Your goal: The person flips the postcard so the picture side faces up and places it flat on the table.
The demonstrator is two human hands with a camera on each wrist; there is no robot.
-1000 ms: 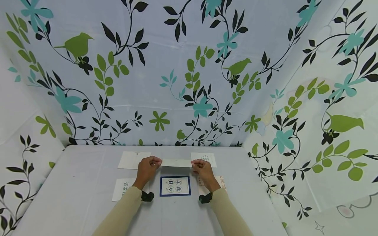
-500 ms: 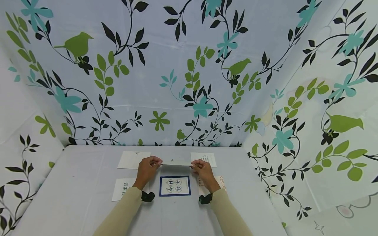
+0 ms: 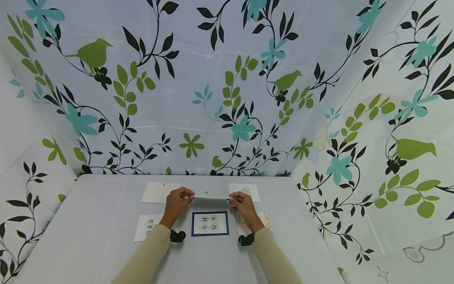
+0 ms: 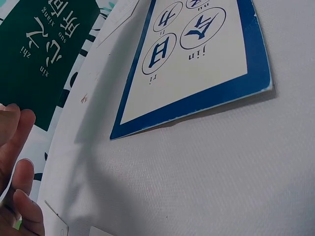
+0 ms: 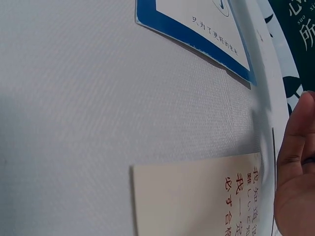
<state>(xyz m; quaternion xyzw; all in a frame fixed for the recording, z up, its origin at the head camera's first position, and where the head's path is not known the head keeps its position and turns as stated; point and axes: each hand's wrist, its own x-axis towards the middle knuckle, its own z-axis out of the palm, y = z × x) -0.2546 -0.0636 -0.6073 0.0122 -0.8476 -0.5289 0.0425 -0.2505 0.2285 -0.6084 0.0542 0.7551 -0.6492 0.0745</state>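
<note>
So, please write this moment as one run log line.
left grip: pinches green card, left end | right grip: pinches its right end | green card: raised | blue-bordered card: on table

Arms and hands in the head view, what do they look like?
The sleeves are long, plain beige. The left hand and right hand are ungloved, with a small, rounded black piece at each wrist. A dark mark, possibly a ring, shows on one right-hand finger.

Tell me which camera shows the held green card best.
The left wrist view: it shows a large, readable part of the green card. The right wrist view catches only a smaller, cropped part; the head view shows the card's pale other side, strongly foreshortened.
</note>
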